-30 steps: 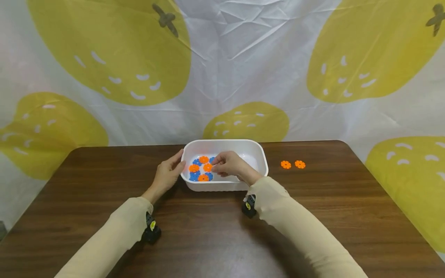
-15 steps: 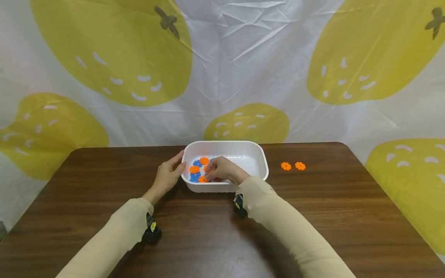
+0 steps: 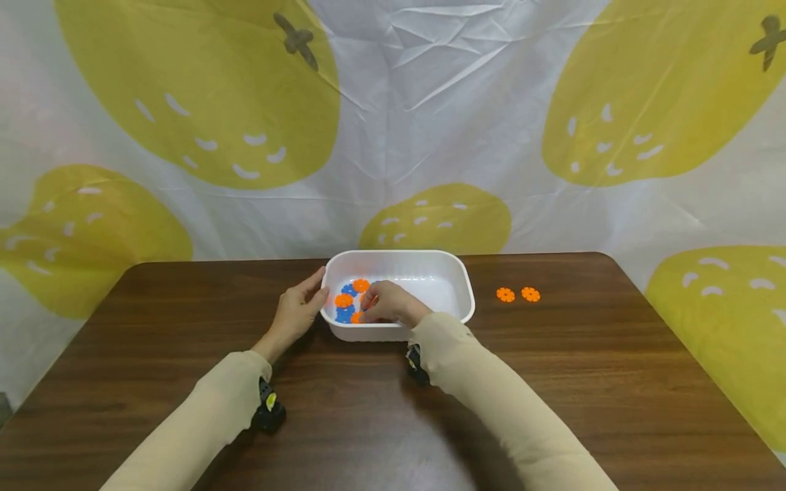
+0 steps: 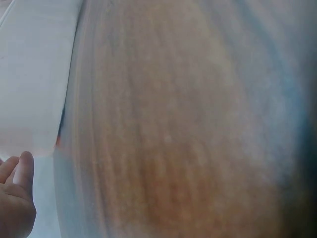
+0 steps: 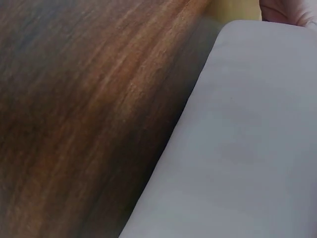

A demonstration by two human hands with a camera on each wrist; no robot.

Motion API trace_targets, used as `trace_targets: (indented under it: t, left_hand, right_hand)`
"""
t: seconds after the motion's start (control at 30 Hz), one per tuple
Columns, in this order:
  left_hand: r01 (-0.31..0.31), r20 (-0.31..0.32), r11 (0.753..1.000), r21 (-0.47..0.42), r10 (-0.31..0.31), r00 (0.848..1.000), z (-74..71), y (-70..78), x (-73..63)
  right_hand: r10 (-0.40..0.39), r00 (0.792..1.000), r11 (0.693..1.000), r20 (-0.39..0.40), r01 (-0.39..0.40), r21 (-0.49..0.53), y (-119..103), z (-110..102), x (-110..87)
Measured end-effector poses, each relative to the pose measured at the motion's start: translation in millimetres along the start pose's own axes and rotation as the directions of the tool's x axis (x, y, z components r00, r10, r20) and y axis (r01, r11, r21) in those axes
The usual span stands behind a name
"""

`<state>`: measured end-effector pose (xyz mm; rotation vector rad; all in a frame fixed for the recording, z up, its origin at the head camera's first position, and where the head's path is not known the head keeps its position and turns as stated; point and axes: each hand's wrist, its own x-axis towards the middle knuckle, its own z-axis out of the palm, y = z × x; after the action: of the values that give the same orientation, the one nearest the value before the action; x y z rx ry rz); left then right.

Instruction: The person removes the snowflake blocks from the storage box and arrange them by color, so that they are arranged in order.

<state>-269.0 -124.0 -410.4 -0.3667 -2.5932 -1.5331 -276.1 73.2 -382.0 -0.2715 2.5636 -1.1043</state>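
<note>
A white plastic basin (image 3: 451, 290) stands at the back of the table. Orange and blue flower-shaped discs lie in a cluster at its left end, among them an orange disc (image 3: 344, 300) and a blue disc (image 3: 345, 314). My left hand (image 3: 295, 314) touches the basin's left end with thumb and fingers fairly straight; the left wrist view shows part of this hand (image 4: 17, 198) at the basin's corner. Inside the basin, my right hand (image 3: 393, 303) has its bent fingers down at the discs and covers some of them. Whether a disc is between its fingertips is hidden.
Two more orange discs, a left one (image 3: 505, 294) and a right one (image 3: 531, 294), lie flat on the brown wooden table (image 3: 368, 423) to the right of the basin. A white cloth printed with yellow fruit (image 3: 436, 218) hangs behind the table.
My right hand has moved left and slightly down inside the basin, and now covers more of the discs. The left hand stays at the basin's left end.
</note>
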Motion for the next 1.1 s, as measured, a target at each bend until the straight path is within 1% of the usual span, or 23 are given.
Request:
trace_targets:
  t: [0.1, 0.2, 0.37, 0.47, 0.73, 0.93, 1.1]
  left_hand:
    - [0.002, -0.002, 1.0, -0.006, -0.002, 1.0, 0.3, -0.6, -0.2]
    - [0.005, -0.002, 1.0, -0.008, -0.005, 1.0, 0.3, -0.5, 0.3]
    - [0.019, 0.011, 1.0, -0.015, -0.019, 1.0, 0.5, -1.1, 0.5]
    - [0.016, 0.009, 1.0, -0.02, -0.016, 1.0, 1.0, -0.9, 0.6]
    - [0.013, 0.0, 1.0, -0.018, -0.013, 1.0, 1.3, -0.4, -0.1]
    - [0.028, 0.012, 0.999, -0.029, -0.028, 1.0, 1.2, -0.4, -0.6]
    - [0.022, 0.013, 0.999, -0.026, -0.021, 1.0, 1.4, 0.2, -0.5]
  right_hand:
    - [0.004, 1.0, 1.0, -0.009, -0.004, -0.02, 1.0, 1.5, 1.6]
    - [-0.001, 1.0, 0.998, -0.018, 0.0, -0.064, 0.4, 1.7, 1.7]
    - [-0.033, 0.999, 0.99, -0.034, 0.028, -0.136, -0.1, 1.6, 1.0]
    - [-0.043, 0.998, 0.987, -0.039, 0.036, -0.159, -0.2, 1.7, 0.9]
    - [-0.035, 0.999, 0.986, -0.033, 0.029, -0.166, 0.6, 3.4, 2.8]
    - [-0.029, 0.999, 0.986, -0.034, 0.023, -0.165, 0.7, 3.9, 2.8]
    - [-0.027, 0.999, 0.986, -0.039, 0.02, -0.166, 0.3, 2.9, 1.5]
